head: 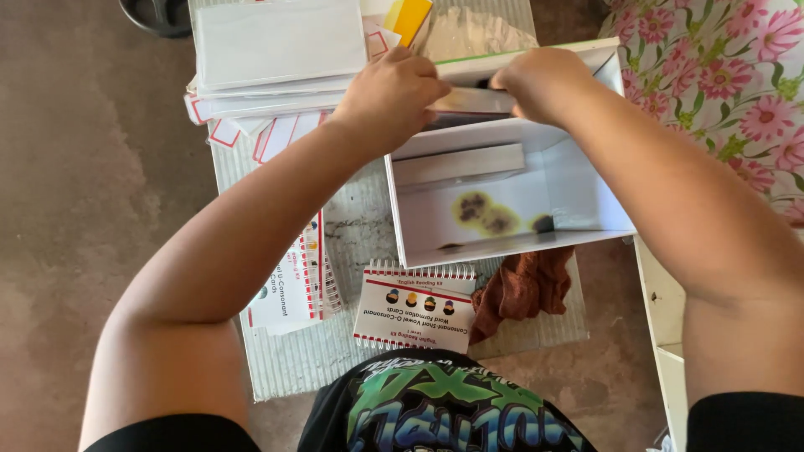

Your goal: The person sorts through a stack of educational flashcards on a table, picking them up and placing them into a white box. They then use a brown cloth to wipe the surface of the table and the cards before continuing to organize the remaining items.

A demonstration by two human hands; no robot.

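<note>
1. The left hand (392, 90) and right hand (536, 82) both curl their fingers tightly round a flat glossy card (471, 100), held at the far rim of an open white box (578, 188).
2. The box sits on a ribbed mat (368, 226).
3. A spiral-bound booklet (414, 307) lies nearer, with a brown cloth (523, 285) touching it.

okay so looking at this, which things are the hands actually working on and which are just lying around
In hand:
- white box, open and stained inside
- flat card piece, gripped by left hand and right hand at the box's far edge

Lying about:
- spiral-bound card booklet
- brown cloth
- stack of white cards
- yellow card
- corrugated mat
</note>
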